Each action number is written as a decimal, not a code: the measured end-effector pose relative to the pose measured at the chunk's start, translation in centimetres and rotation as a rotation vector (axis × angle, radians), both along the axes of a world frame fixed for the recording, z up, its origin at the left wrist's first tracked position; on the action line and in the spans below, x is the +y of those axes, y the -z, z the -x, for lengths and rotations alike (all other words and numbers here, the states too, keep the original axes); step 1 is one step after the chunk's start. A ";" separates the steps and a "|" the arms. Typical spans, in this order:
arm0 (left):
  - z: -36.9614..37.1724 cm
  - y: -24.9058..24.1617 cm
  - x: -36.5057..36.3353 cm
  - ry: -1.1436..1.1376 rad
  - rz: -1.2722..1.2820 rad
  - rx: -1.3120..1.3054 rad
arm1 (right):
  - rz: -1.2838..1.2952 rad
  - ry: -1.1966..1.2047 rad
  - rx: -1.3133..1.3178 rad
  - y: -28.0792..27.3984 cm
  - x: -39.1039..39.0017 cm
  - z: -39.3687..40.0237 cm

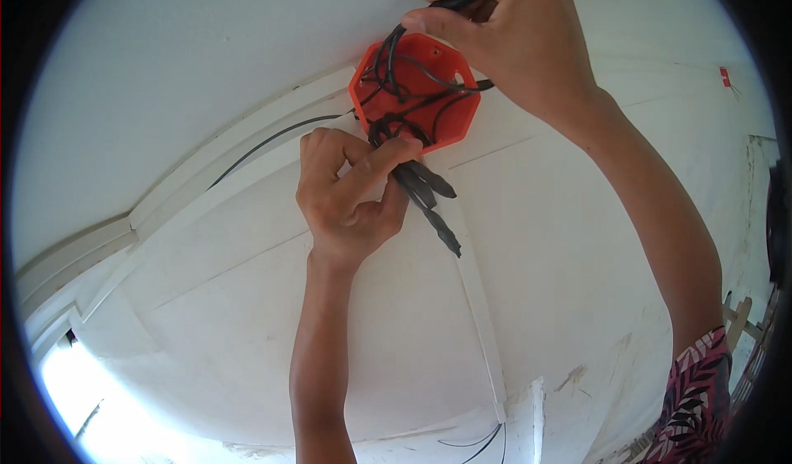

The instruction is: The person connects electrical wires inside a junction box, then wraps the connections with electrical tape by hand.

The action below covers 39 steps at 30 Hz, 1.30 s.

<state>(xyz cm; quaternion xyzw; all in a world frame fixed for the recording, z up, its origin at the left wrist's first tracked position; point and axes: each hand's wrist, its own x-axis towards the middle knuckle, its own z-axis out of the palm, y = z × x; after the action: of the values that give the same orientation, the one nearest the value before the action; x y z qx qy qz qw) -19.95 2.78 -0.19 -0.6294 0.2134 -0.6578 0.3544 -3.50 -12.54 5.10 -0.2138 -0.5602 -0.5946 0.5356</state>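
Observation:
An orange octagonal junction box (419, 51) sits high on the white wall near the ceiling, its open face showing several black wires (425, 101) looped inside. My left hand (351, 183) is closed just below the box, with thumb and fingers pinching a bunch of black taped wire ends (431, 196) that point down and to the right. Above the box's upper right side, my right hand (503, 31) grips another black taped wire end (454, 2). Wires run from that grip down into the box. Part of this wire end is hidden by the fingers.
A black cable (276, 138) leaves the box's left side along the white moulding (190, 185). A white trunking strip (481, 324) runs down the wall to loose black wires (492, 441). A small red box with wires (725, 77) is far right. Bright light enters at lower left.

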 end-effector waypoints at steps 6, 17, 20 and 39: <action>0.0 -0.1 0.2 0.003 0.021 0.002 | 0.062 -0.072 0.057 0.1 0.0 -0.1; -0.7 0.0 0.2 0.077 0.047 -0.026 | 0.102 -0.255 -0.032 0.1 1.5 -0.8; -0.6 0.1 -0.1 0.082 0.060 -0.013 | 0.288 -0.375 0.057 1.2 0.0 0.5; 0.2 -0.5 0.2 0.055 -0.044 -0.006 | -0.078 0.009 0.070 1.6 0.8 1.1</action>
<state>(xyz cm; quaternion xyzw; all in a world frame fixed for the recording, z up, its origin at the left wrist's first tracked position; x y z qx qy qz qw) -20.15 2.99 0.29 -0.6134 0.2441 -0.6643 0.3505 -4.65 -11.76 3.53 -0.2161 -0.5164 -0.6105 0.5602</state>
